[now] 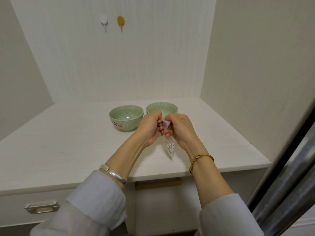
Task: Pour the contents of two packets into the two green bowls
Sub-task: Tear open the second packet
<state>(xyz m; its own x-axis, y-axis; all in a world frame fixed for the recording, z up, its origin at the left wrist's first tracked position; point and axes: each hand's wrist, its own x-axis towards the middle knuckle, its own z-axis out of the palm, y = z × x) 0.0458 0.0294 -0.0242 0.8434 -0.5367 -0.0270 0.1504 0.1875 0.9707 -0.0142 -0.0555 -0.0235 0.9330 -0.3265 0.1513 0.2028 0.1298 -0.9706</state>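
From the head camera, your two hands meet above the white countertop (pixel 68 142), just in front of the two green bowls. Your left hand (pixel 150 128) and your right hand (pixel 179 129) both have their fingers curled around the top of a small clear packet (pixel 169 148), pinching its upper edge between them. The packet hangs down from your grip, its lower tip pointing towards the counter, and a pale speckled filling shows in its lower part. The packet's top edge sits in front of the right green bowl (pixel 162 108), whose near rim is partly hidden behind your knuckles. The left green bowl (pixel 126 118) stands just beside it on the counter, the two close together but whether they touch is unclear; it carries a small pink blossom design on its near side, and its inside shows nothing but glaze. You wear a silver bangle (pixel 117 176) on your left wrist and a coiled gold bangle (pixel 201 160) on your right, with pale sleeves pushed back from both. On the back wall hang a white hook (pixel 104 22) and a yellow hook (pixel 121 22), side by side. At lower left, a drawer front carries a metal handle (pixel 41 207).
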